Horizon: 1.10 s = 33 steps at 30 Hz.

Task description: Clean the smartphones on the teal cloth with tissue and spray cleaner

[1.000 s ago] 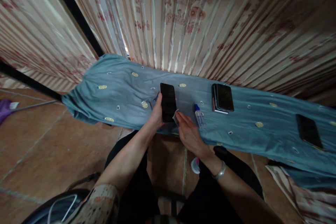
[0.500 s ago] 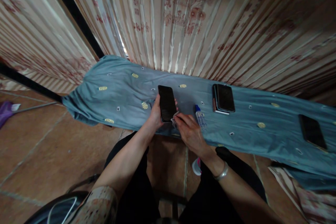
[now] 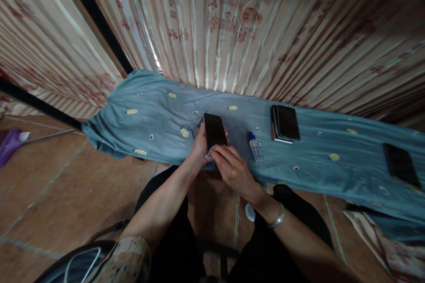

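My left hand is wrapped round a black smartphone, its dark screen facing up at me. Pinched in the fingers of my right hand is a small pale cloth, pressed against the phone's lower edge. The right hand covers the phone's lower right corner. To the right of my hands, a small clear bottle with a blue cap lies on the teal cloth cover.
A stack of several phones lies right of the bottle, and a single phone farther right. Behind the covered surface hangs a patterned curtain. A black pole slants at the left. A purple dustpan-like object is on the tiled floor.
My right hand has moved left with the cloth, from the phone's lower right corner to its lower left. The phone has shifted slightly right and down in view.
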Each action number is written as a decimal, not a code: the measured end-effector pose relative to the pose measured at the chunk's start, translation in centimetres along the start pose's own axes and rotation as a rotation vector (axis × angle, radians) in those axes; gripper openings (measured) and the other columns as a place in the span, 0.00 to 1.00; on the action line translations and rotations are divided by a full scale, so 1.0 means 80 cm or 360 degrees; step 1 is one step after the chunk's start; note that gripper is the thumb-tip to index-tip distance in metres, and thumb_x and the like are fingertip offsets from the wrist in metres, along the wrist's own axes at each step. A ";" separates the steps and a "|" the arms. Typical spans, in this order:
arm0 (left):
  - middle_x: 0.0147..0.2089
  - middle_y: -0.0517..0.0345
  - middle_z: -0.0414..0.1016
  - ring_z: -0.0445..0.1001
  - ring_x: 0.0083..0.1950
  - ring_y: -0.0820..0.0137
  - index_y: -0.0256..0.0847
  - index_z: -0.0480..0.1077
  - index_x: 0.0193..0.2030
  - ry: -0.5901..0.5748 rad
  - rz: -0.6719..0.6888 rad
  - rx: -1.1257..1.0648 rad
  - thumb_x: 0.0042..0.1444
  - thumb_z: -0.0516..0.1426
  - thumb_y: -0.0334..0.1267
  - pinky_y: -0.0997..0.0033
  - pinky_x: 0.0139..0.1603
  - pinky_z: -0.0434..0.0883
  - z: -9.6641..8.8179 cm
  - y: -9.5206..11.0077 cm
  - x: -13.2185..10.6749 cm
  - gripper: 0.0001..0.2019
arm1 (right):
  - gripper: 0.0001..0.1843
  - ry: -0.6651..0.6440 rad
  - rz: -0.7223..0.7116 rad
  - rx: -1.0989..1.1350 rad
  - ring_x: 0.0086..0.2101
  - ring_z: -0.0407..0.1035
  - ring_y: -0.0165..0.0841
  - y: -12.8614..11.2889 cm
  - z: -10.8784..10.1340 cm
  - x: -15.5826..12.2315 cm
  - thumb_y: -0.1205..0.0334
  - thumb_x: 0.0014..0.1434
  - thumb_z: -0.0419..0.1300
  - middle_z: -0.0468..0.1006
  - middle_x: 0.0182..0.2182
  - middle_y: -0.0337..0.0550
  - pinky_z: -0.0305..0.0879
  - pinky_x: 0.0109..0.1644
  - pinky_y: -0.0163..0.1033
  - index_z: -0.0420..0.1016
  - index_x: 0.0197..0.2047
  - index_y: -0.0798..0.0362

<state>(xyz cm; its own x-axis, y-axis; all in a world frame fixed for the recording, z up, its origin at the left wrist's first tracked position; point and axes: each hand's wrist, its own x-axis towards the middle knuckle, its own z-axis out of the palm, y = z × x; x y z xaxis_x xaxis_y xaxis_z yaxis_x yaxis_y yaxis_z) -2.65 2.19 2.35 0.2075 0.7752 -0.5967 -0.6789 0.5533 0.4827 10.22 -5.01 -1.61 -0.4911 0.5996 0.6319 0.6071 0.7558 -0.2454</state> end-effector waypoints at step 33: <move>0.47 0.42 0.87 0.87 0.53 0.55 0.35 0.77 0.63 -0.0012 -0.0006 -0.0106 0.74 0.36 0.64 0.59 0.54 0.84 0.002 0.009 -0.015 0.41 | 0.26 0.0020 0.0092 0.0129 0.56 0.76 0.45 -0.002 0.022 0.008 0.70 0.76 0.50 0.81 0.60 0.58 0.77 0.64 0.56 0.73 0.72 0.56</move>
<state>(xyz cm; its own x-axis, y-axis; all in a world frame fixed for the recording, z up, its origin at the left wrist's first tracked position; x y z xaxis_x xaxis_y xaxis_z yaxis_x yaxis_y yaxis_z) -3.26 1.69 3.52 0.2157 0.7755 -0.5934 -0.7232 0.5352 0.4365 8.69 -4.28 -2.45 -0.4485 0.6399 0.6240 0.5815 0.7391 -0.3399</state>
